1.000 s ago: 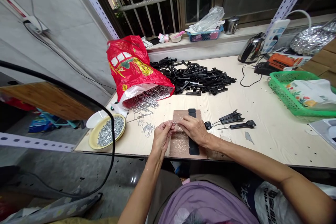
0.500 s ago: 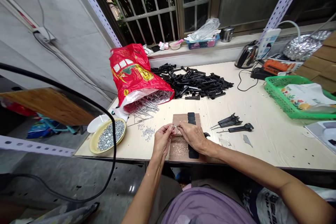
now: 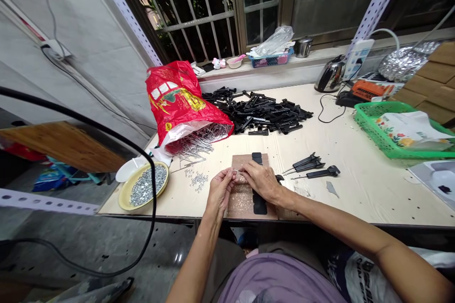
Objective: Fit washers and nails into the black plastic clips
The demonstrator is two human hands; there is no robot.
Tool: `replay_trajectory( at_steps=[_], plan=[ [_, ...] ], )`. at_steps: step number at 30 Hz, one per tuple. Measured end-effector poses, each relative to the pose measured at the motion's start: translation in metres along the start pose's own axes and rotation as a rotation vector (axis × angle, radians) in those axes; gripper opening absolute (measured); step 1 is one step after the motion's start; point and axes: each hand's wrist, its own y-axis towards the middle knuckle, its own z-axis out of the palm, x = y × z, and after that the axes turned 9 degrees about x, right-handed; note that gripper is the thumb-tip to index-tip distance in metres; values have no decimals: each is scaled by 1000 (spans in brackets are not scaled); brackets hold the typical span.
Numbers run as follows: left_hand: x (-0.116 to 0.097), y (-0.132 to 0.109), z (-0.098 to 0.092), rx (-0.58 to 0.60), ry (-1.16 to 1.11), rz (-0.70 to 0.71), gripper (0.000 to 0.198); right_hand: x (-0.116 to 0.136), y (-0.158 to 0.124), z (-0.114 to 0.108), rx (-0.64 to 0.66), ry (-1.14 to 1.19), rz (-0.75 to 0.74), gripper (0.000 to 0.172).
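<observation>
Over a brown board (image 3: 240, 203), my two hands meet with closed fingers. My left hand (image 3: 221, 189) pinches at the tip of a thin metal rod (image 3: 237, 171); anything small between its fingertips is too small to make out. My right hand (image 3: 261, 182) is wrapped round a black plastic handle from which the rod seems to come. The handle's hooked end (image 3: 279, 178) shows beyond the wrist, and its middle is hidden by the hand. Black pads (image 3: 259, 206) run along the board under my right hand. Left of the board lie small loose metal rings (image 3: 198, 181).
A yellow bowl (image 3: 122, 201) of small metal parts stands at the left edge. Behind, a red bag (image 3: 174, 90) spills metal rods (image 3: 194, 149) beside a heap of black plastic parts (image 3: 259, 111). Several rod-tipped black handles (image 3: 323, 172) lie right, before a green basket (image 3: 377, 137).
The whole view has shifted slightly to the left. Both hands stay together over the board, with the right fingers a little flatter around the rod.
</observation>
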Motion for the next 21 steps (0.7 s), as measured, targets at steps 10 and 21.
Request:
replay_trajectory(
  at_steps=[10,21],
  plan=[
    [0,5,6,-29,-101,44,19,4,4,-7,-14,-26,-3,23],
    [7,5,13,-11,11,136,33,3,4,-10,33,-27,45,25]
  ],
)
